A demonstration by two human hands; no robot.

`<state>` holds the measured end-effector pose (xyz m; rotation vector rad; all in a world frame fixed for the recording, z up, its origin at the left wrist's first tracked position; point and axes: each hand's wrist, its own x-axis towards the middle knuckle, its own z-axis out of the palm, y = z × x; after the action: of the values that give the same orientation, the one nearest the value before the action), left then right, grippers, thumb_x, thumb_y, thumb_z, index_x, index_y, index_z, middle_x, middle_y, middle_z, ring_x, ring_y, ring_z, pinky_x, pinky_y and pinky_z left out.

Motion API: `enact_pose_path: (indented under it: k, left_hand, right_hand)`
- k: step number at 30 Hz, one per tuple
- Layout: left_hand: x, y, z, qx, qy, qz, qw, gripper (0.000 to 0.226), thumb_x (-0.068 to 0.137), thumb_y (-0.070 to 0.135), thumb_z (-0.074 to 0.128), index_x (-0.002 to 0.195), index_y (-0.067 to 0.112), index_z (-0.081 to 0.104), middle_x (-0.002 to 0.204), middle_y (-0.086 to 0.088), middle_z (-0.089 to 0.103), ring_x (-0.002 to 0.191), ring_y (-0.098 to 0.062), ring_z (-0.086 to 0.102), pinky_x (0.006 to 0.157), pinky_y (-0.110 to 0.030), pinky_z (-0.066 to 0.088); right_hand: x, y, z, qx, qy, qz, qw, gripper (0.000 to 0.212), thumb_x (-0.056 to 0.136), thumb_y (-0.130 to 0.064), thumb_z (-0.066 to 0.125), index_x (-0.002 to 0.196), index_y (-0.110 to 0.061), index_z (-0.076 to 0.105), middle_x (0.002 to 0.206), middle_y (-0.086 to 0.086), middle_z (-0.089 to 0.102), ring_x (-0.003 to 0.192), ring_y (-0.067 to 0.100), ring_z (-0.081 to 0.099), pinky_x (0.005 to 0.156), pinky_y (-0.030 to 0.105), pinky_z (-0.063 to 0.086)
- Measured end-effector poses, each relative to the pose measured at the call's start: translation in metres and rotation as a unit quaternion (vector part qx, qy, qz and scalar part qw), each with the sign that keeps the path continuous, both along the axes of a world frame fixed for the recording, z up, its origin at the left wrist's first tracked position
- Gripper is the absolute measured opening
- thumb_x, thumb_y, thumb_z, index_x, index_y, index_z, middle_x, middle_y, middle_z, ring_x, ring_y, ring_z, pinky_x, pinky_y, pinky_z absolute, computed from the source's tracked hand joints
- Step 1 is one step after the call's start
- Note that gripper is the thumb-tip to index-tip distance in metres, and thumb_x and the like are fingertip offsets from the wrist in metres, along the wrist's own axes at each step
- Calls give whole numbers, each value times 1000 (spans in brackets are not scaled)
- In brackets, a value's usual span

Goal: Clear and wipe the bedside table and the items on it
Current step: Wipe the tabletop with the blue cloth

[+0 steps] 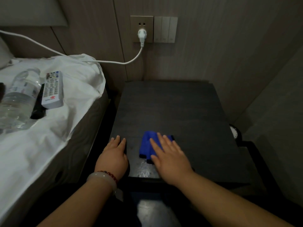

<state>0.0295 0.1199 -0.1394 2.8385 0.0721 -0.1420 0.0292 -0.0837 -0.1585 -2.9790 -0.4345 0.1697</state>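
Note:
The dark bedside table (177, 108) fills the middle of the view, with a wet sheen near its front edge. A folded blue cloth (146, 143) lies on its front part. My right hand (168, 154) rests flat on the cloth with fingers spread, pressing it to the tabletop. My left hand (114, 154) lies flat on the table's front left corner, holding nothing. On the bed to the left lie a clear water bottle (18, 99), a white remote control (53, 89) and a black object (38, 108) under the remote.
The bed (49, 136) with white sheets stands close against the table's left side. A white plug (142, 36) sits in the wall socket, and its cable (91, 60) runs over the bed. Light switches (165, 29) are beside it. A dark round object (234, 131) sits right of the table.

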Motion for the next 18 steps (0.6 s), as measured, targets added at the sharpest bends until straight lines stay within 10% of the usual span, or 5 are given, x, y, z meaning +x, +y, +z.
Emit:
enact_pose_path:
  k: [4, 9, 13, 18]
  left_hand:
    - [0, 0, 2, 12, 26, -12, 1000, 63, 94, 14, 42, 153, 15, 21, 162, -7, 13, 149, -22, 10, 118, -27, 9]
    - [-5, 1, 0, 24, 33, 4, 999, 61, 96, 16, 39, 153, 13, 18, 162, -9, 11, 149, -24, 9, 121, -31, 9]
    - [-4, -3, -2, 36, 26, 22, 999, 59, 97, 20, 38, 152, 11, 21, 161, -11, 14, 148, -28, 12, 120, -37, 12]
    - [-2, -2, -8, 67, 40, 16, 997, 60, 96, 23, 40, 152, 12, 23, 161, -11, 15, 148, -28, 15, 120, -39, 17]
  right_hand:
    - [35, -97, 4, -21, 39, -181, 982, 60, 102, -46, 19, 157, -24, 7, 164, 7, -3, 151, 25, 4, 121, 42, 9]
    - [48, -132, 12, -5, 84, -332, 939, 62, 102, -46, 18, 156, -23, 0, 164, 7, -12, 151, 26, -4, 122, 42, 3]
    - [29, -44, 8, -9, 32, -217, 976, 61, 102, -44, 21, 157, -22, 7, 164, 11, -6, 151, 28, 0, 121, 43, 3]
    - [-36, 15, 3, 32, 57, -34, 997, 60, 86, -48, 34, 137, -24, 56, 146, 7, 50, 132, 23, 51, 106, 43, 38]
